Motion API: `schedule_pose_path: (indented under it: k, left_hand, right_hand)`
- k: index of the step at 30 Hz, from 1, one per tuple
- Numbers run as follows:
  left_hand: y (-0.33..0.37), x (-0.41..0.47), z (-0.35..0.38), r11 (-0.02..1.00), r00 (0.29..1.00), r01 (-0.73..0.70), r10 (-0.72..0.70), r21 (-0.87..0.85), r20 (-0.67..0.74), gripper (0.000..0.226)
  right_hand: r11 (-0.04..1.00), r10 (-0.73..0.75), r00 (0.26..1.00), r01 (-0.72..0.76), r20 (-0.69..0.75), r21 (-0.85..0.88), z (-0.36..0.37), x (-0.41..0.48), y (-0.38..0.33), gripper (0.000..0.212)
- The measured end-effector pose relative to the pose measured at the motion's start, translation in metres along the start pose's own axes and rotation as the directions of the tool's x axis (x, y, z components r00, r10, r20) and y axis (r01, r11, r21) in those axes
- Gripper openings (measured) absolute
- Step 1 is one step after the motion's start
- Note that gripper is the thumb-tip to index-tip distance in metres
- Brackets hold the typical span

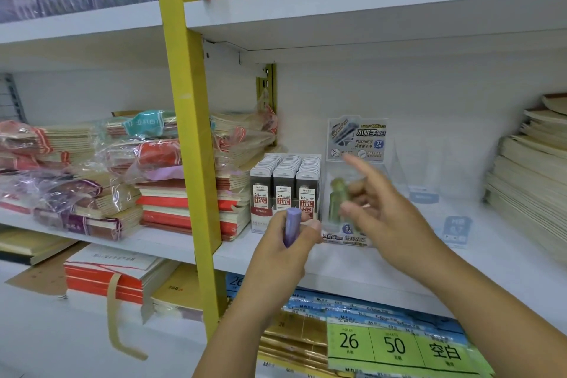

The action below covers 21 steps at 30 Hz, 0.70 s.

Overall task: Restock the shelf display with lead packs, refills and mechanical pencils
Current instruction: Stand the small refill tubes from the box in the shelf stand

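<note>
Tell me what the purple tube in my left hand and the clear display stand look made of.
Purple tube: likely plastic, opaque lilac with a soft sheen along its side. Display stand: clear rigid plastic, perhaps acrylic; the white back wall shows through its glossy sides. Its printed header card could be paper or film; too blurred to say.

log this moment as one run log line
left hand: grips purple tube | right hand: blurred by green tube in clear display box, grip unclear | lead packs: stocked left of box
</note>
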<state>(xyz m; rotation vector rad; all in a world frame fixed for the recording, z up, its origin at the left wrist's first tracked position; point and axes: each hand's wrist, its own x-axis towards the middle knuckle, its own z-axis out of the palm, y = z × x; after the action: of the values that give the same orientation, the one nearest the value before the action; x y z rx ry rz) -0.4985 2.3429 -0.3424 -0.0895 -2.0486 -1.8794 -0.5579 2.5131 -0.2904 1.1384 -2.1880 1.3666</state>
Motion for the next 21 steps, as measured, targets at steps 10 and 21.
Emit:
schedule_pose_path:
  k: [10, 21]
  left_hand:
    - [-0.002, 0.004, -0.012, 0.997, 0.998, -0.065, 0.066, 0.052, -0.017, 0.014]
    - [-0.005, 0.006, -0.017, 0.991, 0.995, -0.096, 0.098, 0.093, -0.018, 0.018]
  right_hand:
    - [0.989, 0.117, 0.983, -0.102, -0.14, 0.11, -0.018, 0.064, 0.023, 0.036]
    - [0.96, 0.28, 0.952, -0.281, 0.121, -0.006, -0.014, 0.074, 0.038, 0.019]
